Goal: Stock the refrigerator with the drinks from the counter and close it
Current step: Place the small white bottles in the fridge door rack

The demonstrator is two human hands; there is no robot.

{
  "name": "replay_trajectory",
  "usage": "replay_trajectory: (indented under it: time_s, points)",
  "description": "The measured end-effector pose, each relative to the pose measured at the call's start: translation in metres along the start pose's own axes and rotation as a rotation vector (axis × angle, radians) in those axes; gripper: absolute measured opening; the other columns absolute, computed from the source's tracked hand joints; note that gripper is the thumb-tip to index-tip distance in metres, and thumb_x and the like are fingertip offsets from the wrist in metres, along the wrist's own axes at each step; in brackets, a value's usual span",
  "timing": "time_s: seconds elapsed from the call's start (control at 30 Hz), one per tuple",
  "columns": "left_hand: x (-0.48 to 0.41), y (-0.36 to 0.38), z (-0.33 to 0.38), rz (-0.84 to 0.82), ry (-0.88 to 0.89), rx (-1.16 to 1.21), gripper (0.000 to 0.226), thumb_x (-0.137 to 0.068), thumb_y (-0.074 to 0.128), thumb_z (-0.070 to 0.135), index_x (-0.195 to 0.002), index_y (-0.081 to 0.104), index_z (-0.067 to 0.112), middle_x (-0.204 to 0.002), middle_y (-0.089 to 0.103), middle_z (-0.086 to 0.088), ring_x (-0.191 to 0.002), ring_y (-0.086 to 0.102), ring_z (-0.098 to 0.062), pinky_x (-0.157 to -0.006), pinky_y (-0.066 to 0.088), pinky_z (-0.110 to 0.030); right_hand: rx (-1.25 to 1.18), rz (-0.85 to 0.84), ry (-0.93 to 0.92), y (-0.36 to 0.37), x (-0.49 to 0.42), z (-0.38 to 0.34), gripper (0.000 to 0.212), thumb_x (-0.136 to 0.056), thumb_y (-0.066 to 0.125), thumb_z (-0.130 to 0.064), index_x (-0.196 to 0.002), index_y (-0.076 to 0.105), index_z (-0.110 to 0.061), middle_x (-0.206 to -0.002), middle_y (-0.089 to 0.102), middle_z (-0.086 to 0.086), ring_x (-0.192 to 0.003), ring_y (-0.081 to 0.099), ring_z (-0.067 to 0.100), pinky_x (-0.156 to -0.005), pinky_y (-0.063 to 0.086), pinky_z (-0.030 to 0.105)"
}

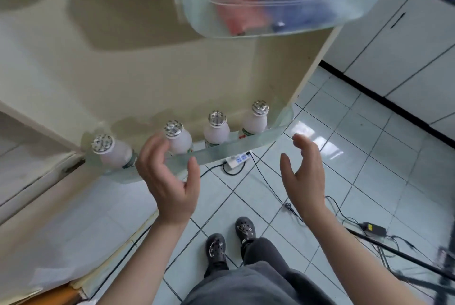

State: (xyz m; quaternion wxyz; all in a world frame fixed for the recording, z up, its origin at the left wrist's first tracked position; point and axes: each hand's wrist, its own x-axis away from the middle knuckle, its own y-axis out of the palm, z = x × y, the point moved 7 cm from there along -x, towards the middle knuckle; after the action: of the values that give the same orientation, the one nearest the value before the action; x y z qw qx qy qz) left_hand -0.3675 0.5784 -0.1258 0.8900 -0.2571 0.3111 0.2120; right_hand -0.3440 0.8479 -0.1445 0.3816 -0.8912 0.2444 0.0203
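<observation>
Several white drink bottles with foil caps stand in the clear lower shelf (236, 150) of the open refrigerator door (152, 78): one at the left end (112, 150), one (178, 138) just behind my left fingers, and two more to the right (216, 129), (256, 120). My left hand (170, 179) hovers open in front of that shelf, palm facing right, holding nothing. My right hand (304, 179) is open too, palm facing left, to the right of the shelf's corner and apart from it.
A clear upper door bin (283, 21) with colourful packets juts out overhead. The refrigerator body (37, 181) is at left. White cabinets (406, 58) line the right. A power strip (237, 159), cables and a tripod leg (394, 248) lie on the tiled floor near my feet.
</observation>
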Motion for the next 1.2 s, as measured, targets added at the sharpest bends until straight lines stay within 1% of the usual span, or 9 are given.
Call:
replay_trajectory:
  time_s: [0.07, 0.17, 0.33, 0.43, 0.57, 0.73, 0.8, 0.97, 1.2]
  points:
    - [0.019, 0.016, 0.007, -0.103, 0.076, 0.046, 0.044, -0.083, 0.057, 0.022, -0.121, 0.042, 0.005, -0.129, 0.042, -0.015, -0.118, 0.042, -0.033, -0.084, 0.044, -0.057, 0.08, -0.038, 0.041, -0.008, 0.023, 0.028, 0.034, -0.087, 0.061, -0.008, -0.12, 0.055, -0.012, -0.118, 0.058, -0.001, -0.108, 0.053, 0.014, -0.085, 0.034, 0.018]
    - [0.056, 0.048, 0.009, -0.398, 0.053, 0.095, 0.038, -0.085, 0.055, 0.021, -0.117, 0.048, 0.002, -0.12, 0.051, -0.016, -0.112, 0.047, -0.026, -0.101, 0.037, -0.033, 0.184, -0.202, 0.259, -0.014, 0.065, 0.086, 0.025, -0.087, 0.061, -0.011, -0.112, 0.061, -0.013, -0.11, 0.063, -0.002, -0.102, 0.059, 0.017, -0.079, 0.036, 0.018]
    - [0.169, 0.112, -0.046, -1.397, -0.632, -0.077, 0.038, -0.092, 0.058, 0.032, -0.125, 0.05, 0.015, -0.116, 0.055, 0.003, -0.107, 0.053, -0.014, -0.089, 0.039, -0.026, 0.421, -0.689, 0.682, -0.012, 0.168, 0.175, 0.031, -0.092, 0.05, -0.03, -0.12, 0.058, -0.02, -0.113, 0.065, -0.004, -0.107, 0.058, 0.018, -0.083, 0.044, 0.026]
    - [0.234, 0.116, -0.052, -1.784, -0.684, -0.24, 0.037, -0.094, 0.053, 0.039, -0.123, 0.054, 0.016, -0.123, 0.058, -0.001, -0.105, 0.053, -0.014, -0.084, 0.037, -0.022, 0.41, -0.805, 0.893, -0.023, 0.239, 0.205, 0.033, -0.091, 0.048, -0.033, -0.121, 0.057, -0.021, -0.118, 0.064, -0.003, -0.111, 0.057, 0.019, -0.083, 0.042, 0.025]
    - [0.282, 0.114, -0.041, -1.905, -0.538, -0.35, 0.03, -0.093, 0.055, 0.032, -0.116, 0.057, 0.012, -0.116, 0.061, -0.005, -0.107, 0.057, -0.019, -0.081, 0.038, -0.022, 0.292, -0.707, 1.139, -0.046, 0.315, 0.225, 0.036, -0.092, 0.048, -0.036, -0.124, 0.054, -0.021, -0.123, 0.063, 0.0, -0.114, 0.057, 0.02, -0.089, 0.042, 0.025]
    - [0.327, 0.109, -0.015, -2.031, -0.414, -0.483, 0.018, -0.092, 0.054, 0.027, -0.076, 0.049, 0.017, -0.091, 0.059, -0.009, -0.084, 0.055, -0.02, -0.073, 0.041, -0.029, 0.155, -0.512, 1.282, -0.087, 0.396, 0.239, 0.033, -0.091, 0.05, -0.031, -0.12, 0.058, -0.019, -0.113, 0.067, 0.001, -0.093, 0.062, 0.016, -0.08, 0.044, 0.023]
    - [0.344, 0.109, 0.004, -2.07, -0.249, -0.555, 0.015, -0.093, 0.053, 0.029, -0.081, 0.051, 0.02, -0.099, 0.063, -0.008, -0.097, 0.059, -0.024, -0.077, 0.041, -0.028, 0.098, -0.441, 1.341, -0.107, 0.437, 0.244, 0.03, -0.092, 0.051, -0.031, -0.118, 0.058, -0.019, -0.11, 0.068, 0.0, -0.081, 0.062, 0.011, -0.072, 0.04, 0.02]
    - [0.401, 0.106, 0.056, -2.127, 0.004, -0.66, 0.017, -0.091, 0.051, 0.035, -0.102, 0.054, 0.023, -0.114, 0.065, -0.003, -0.103, 0.059, -0.023, -0.082, 0.043, -0.027, 0.003, -0.366, 1.492, -0.148, 0.565, 0.258, 0.026, -0.091, 0.049, -0.031, -0.113, 0.06, -0.021, -0.115, 0.065, -0.001, -0.107, 0.058, 0.018, -0.088, 0.045, 0.026]
    - [0.539, 0.066, 0.164, -2.095, -0.01, -0.545, 0.024, -0.093, 0.05, 0.027, -0.104, 0.061, 0.01, -0.105, 0.065, -0.008, -0.1, 0.058, -0.024, -0.082, 0.041, -0.028, -0.075, -0.329, 1.646, -0.23, 0.742, 0.291, 0.014, -0.093, 0.044, -0.026, -0.083, 0.054, -0.022, -0.094, 0.063, -0.001, -0.09, 0.058, 0.018, -0.072, 0.04, 0.024]
